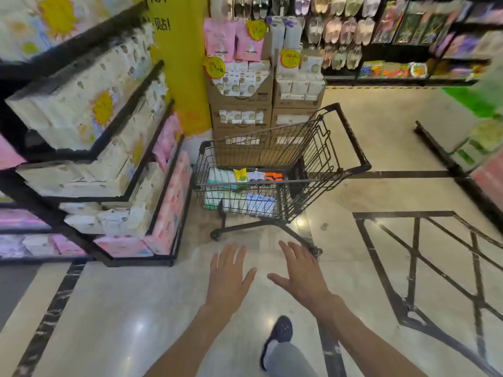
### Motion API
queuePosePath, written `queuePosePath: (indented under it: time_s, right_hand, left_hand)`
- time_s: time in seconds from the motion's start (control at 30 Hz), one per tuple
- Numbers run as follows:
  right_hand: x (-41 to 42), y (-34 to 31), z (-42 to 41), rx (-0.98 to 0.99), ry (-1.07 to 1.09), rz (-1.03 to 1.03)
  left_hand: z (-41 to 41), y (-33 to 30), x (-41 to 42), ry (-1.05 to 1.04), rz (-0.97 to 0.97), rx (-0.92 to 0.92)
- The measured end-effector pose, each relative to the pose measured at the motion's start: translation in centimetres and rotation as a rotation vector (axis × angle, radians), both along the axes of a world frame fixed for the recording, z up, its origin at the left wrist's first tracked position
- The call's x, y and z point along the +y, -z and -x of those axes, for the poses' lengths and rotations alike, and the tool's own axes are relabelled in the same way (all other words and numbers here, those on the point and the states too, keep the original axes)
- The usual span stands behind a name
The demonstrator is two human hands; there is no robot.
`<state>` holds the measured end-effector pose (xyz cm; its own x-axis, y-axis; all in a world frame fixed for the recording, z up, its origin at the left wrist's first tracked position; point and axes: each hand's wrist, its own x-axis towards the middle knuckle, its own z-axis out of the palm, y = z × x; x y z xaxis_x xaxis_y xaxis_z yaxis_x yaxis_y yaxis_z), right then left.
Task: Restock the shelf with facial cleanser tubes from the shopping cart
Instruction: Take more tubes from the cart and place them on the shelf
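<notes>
While outstretched — both hands [261, 278] empty.

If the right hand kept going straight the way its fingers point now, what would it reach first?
Probably the shopping cart: the right hand is open, fingers aimed at its near lower corner. Nothing shows in between, though depth is hard to judge.

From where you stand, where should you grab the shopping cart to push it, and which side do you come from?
Probably the thick black handle bar at the far right end of the shopping cart. It stands raised above the wire basket and runs straight across, easy for fingers to wrap. Both the left hand and right hand are open and empty, so step round to the right and reach in from behind the bar.
</notes>
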<state>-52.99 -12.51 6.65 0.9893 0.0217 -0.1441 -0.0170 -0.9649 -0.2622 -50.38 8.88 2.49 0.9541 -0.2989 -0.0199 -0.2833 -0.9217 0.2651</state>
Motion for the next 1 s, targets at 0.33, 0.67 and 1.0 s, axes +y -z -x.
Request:
queuePosePath:
  time_s: [0.33,0.67,1.0]
  right_hand:
    - [-5.6,2.2,-19.0,0.017,0.011,-0.079]
    - [-8.9,4.2,-34.8,0.091,-0.017,-0.125]
    - [-10.2,8.1,-47.7,0.213,0.053,-0.198]
  left_hand:
    - [-18.4,0.8,-5.6,-0.011,0.041,0.09]
    - [-33.5,1.9,-9.3,-0.042,0.046,0.192]
    - [-48.4,8.0,-11.3,-0.059,0.095,0.368]
